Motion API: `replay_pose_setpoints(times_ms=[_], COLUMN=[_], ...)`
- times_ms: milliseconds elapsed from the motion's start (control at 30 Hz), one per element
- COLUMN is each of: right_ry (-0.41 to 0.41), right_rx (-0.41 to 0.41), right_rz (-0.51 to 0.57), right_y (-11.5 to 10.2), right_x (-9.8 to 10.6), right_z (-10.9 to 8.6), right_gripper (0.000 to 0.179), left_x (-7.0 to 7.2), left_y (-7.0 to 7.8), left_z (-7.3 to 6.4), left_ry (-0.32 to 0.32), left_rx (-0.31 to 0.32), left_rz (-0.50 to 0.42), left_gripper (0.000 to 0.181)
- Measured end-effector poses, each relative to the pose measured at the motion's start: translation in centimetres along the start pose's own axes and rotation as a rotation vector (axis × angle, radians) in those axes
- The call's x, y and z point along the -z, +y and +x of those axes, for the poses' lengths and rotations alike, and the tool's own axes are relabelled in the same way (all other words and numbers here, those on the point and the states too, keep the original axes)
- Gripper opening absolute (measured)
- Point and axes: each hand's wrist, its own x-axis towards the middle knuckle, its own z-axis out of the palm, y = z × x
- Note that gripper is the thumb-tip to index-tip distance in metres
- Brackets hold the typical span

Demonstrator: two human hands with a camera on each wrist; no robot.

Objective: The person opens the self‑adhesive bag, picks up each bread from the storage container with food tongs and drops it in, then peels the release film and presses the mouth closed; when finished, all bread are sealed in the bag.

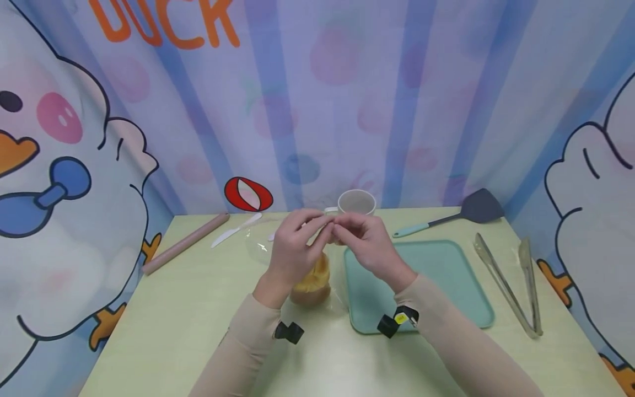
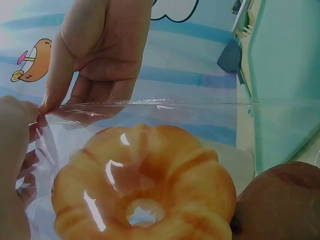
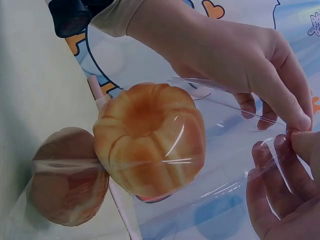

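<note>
My left hand [image 1: 297, 245] and right hand [image 1: 369, 245] meet above the table, their fingertips together. Both pinch the top edge of a clear plastic bag [image 3: 230, 150], thumb against fingers. Inside it is a golden, fluted ring-shaped bread [image 2: 145, 185] with a hole in the middle. Below the ring bread is a round brown bun [image 3: 67, 177], also behind the clear film. In the head view, my left hand partly hides the ring bread. The right wrist view has my left hand [image 3: 240, 55] reaching from above and my right hand [image 3: 285, 195] at the lower right.
A light green tray [image 1: 421, 298] lies at right, with metal tongs [image 1: 506, 286] beyond it. Behind are a white mug [image 1: 357, 203] and a grey spatula [image 1: 481, 208]. To the left lie a brownish-pink rolling pin [image 1: 186, 243], a white plastic knife [image 1: 236, 230] and crumpled clear plastic [image 1: 259, 242].
</note>
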Motion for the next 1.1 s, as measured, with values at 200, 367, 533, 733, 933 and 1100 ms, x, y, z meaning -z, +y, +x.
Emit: replay_pose_setpoints(times_ms=[200, 367, 533, 733, 933, 1100], right_ry=[0.003, 0.004, 0.012, 0.069, 0.150, 0.204], right_rx=[0.002, 0.019, 0.039, 0.070, 0.057, 0.035], right_rz=[-0.038, -0.061, -0.086, -0.126, -0.174, -0.202], right_y=[-0.2, -0.2, -0.1, 0.0, -0.2, -0.5], right_x=[0.0, 0.1, 0.0, -0.5, -1.2, -1.6], right_z=[-0.1, 0.0, 0.0, 0.2, 0.2, 0.2], right_gripper=[0.021, 0.021, 0.022, 0.021, 0.021, 0.022], left_x=[-0.1, -0.3, -0.4, -0.8, -1.1, -1.4], left_y=[-0.1, -0.2, -0.2, -0.1, 0.3, 0.4], left_z=[0.1, 0.3, 0.4, 0.6, 0.9, 0.9], left_ry=[-0.009, 0.008, 0.024, 0.020, -0.004, 0.011], left_rx=[0.013, 0.017, 0.024, 0.053, 0.080, 0.117], left_rz=[0.034, 0.047, 0.047, 0.077, 0.162, 0.145], left_gripper=[0.016, 0.014, 0.010, 0.007, 0.011, 0.010])
